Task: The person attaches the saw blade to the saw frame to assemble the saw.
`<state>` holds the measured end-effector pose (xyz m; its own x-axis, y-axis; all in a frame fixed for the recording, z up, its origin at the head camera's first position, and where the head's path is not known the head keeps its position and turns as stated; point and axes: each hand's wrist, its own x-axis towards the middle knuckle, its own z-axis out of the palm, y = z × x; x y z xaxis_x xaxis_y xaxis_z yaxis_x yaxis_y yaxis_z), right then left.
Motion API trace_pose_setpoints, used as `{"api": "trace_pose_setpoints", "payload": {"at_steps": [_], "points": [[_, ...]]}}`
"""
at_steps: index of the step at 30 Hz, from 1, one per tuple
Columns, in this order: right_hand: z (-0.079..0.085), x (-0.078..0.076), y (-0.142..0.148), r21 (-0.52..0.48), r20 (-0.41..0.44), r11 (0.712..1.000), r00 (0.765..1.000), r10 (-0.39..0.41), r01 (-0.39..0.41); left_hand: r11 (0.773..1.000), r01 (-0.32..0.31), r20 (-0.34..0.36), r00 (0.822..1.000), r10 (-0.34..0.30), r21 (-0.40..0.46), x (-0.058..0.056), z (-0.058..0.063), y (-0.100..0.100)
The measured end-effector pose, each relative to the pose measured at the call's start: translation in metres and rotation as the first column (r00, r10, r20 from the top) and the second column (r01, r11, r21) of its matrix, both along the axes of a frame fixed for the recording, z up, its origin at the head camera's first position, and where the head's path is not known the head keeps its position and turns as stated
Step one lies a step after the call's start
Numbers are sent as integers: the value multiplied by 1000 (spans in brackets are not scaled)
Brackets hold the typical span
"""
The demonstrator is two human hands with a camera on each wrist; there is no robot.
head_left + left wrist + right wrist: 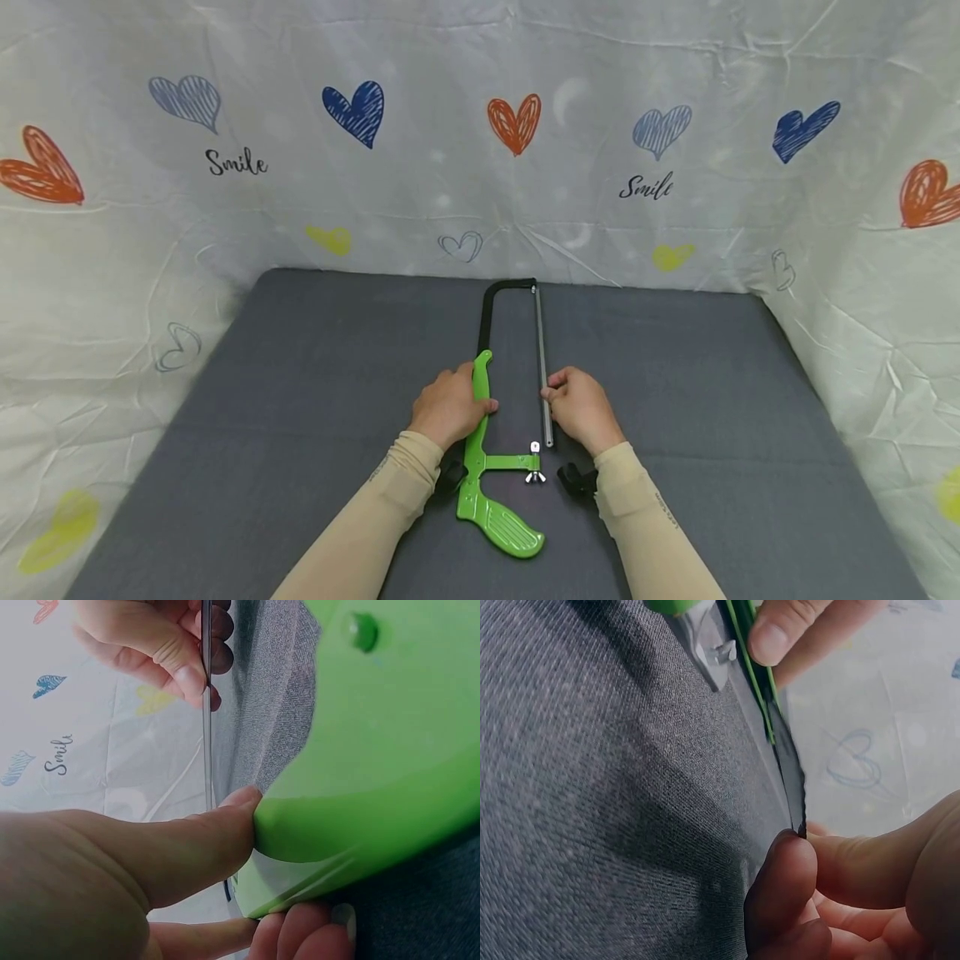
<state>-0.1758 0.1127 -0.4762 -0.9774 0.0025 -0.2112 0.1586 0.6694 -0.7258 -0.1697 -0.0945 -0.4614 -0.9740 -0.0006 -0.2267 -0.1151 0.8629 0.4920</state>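
A hacksaw frame (474,454) with a green body and a black bent front bar (486,321) lies on the grey cloth. My left hand (450,406) grips its green upper part, thumb on the inner side, as the left wrist view also shows. My right hand (583,408) pinches the thin saw blade (542,358) between thumb and fingers. At its far end the blade meets the tip of the black bar. The blade's near end lies apart from the silver holder and wing nut (536,477) on the green cross arm. In the right wrist view, fingertips (784,862) cover part of the blade.
A grey cloth (337,358) covers the table. White fabric (442,183) printed with hearts and "Smile" hangs at the back and both sides. Dark straps (577,481) show at the wrists.
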Motion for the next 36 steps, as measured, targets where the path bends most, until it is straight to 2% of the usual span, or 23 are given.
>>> {"api": "trace_pose_setpoints", "payload": {"at_steps": [19, 36], "points": [[-4, 2, -5, -22, 20, 1000, 1000, 12, -11, 1000, -8, 14, 1000, 8, -1, 1, 1, 0], [-2, 2, 0, -30, -2, 1000, 1000, 10, -10, 1000, -4, 27, 1000, 5, -8, 0, 0, 1]]}}
